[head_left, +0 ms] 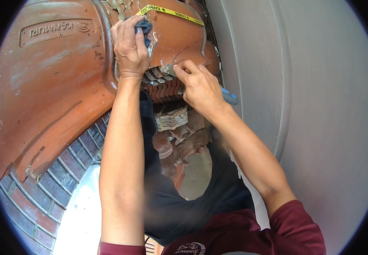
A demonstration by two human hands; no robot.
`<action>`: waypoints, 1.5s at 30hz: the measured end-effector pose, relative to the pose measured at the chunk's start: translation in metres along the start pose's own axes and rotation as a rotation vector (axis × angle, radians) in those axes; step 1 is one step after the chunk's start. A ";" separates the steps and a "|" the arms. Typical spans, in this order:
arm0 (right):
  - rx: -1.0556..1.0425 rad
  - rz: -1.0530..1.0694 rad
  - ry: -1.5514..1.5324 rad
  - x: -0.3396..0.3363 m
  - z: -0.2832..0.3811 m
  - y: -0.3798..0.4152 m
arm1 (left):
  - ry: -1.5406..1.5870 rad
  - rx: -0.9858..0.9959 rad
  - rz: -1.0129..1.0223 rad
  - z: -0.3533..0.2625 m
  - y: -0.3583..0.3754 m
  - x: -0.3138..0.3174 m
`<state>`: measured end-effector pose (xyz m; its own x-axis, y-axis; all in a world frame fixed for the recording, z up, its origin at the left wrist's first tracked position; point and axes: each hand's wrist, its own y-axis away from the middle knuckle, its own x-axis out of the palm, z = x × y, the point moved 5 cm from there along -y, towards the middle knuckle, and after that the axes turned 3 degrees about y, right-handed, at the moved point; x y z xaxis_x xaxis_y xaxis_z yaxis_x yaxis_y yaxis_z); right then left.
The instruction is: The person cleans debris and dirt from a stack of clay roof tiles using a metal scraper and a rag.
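Observation:
My left hand (129, 49) is closed on a dark blue-grey cloth (143, 27) and lies against an orange clay roof tile (177, 36). Pale smears run down the tile's surface beside the cloth. My right hand (201, 87) grips a scraper (230, 97) whose grey and blue handle shows behind the palm. Its flat, dirty blade (168, 69) touches or lies very close to the tile's lower edge. Fingers hide the middle of the tool. A yellow printed strap (177, 15) crosses the upper part of the tile.
A large tile stamped KANMURI (58, 32) stands at left. Stacked tiles (165, 89) and broken pieces (184, 144) lie below, between my dark-trousered legs. A grey curved wall (320, 106) rises close on the right. Brick-patterned paving (73, 161) shows at lower left.

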<state>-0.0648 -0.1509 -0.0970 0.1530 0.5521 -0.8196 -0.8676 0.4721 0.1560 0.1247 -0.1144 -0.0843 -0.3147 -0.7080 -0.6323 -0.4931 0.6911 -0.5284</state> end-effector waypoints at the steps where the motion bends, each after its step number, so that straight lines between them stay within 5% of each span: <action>1: 0.006 0.011 0.012 0.002 0.000 -0.003 | -0.003 0.004 -0.001 0.000 -0.001 -0.001; 4: -0.041 -0.032 -0.127 0.005 -0.008 0.009 | -0.006 0.022 -0.001 0.000 -0.002 0.000; 11: 0.282 0.221 -0.184 -0.003 -0.028 0.003 | 0.000 0.030 -0.022 0.001 0.000 0.000; 45: 0.278 0.273 -0.008 0.001 -0.016 -0.028 | -0.015 0.026 -0.013 0.002 0.000 -0.001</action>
<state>-0.0473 -0.1744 -0.1109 -0.0608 0.6882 -0.7229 -0.7157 0.4748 0.5122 0.1267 -0.1131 -0.0848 -0.2963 -0.7150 -0.6332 -0.4758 0.6854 -0.5512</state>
